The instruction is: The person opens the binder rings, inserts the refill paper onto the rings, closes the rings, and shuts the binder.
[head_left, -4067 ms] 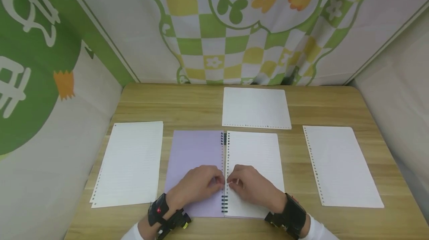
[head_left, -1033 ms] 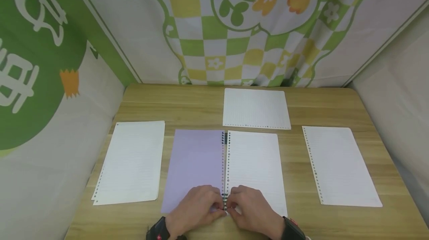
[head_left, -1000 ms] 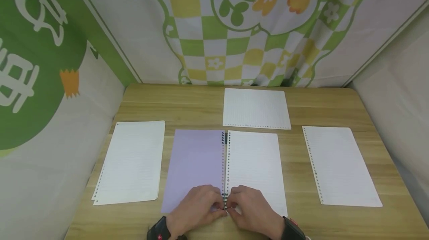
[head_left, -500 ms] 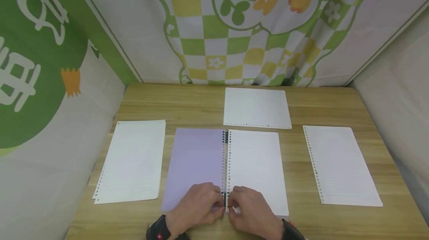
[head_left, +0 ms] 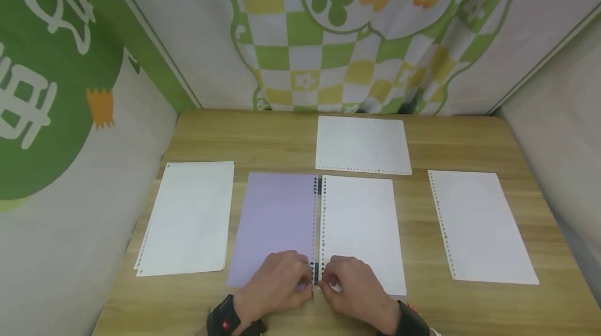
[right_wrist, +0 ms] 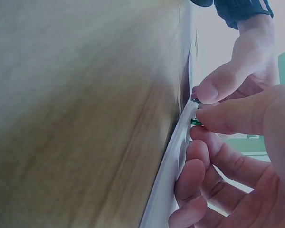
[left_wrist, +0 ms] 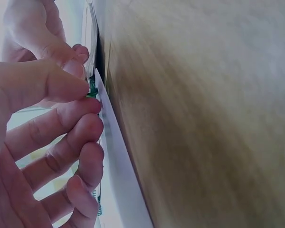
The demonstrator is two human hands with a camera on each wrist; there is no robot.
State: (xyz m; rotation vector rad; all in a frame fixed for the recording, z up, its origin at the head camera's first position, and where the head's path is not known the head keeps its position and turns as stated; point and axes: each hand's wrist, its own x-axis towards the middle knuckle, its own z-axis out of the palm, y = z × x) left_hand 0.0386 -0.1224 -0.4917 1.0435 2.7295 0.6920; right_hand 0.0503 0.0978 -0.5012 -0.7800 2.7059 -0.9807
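Observation:
A loose-leaf notebook lies spread at the front middle in the head view, its purple cover (head_left: pixel 277 216) on the left and its lined white pages (head_left: pixel 361 221) on the right. At the near end of the spine, my left hand (head_left: pixel 280 281) pinches the green binder rings (left_wrist: pixel 92 88) between thumb and forefinger on the cover side. My right hand (head_left: pixel 355 288) pinches the green rings (right_wrist: pixel 195 122) on the page side, thumb against forefinger. Between the two hands a gap shows with a dark green strip (head_left: pixel 316 270). Another such strip shows at the spine's far end.
Punched sheets (head_left: pixel 188 221) lie at the left, slightly fanned. One punched sheet (head_left: pixel 363 143) lies crosswise behind the notebook, another (head_left: pixel 483 226) to the right. All rest on the wooden table (head_left: pixel 263 140), with a patterned curtain (head_left: pixel 338 49) behind it.
Both hands have slid from the spine's middle to its near end. There the green rings, earlier joined across the gap, have parted, and the hands have drawn slightly apart.

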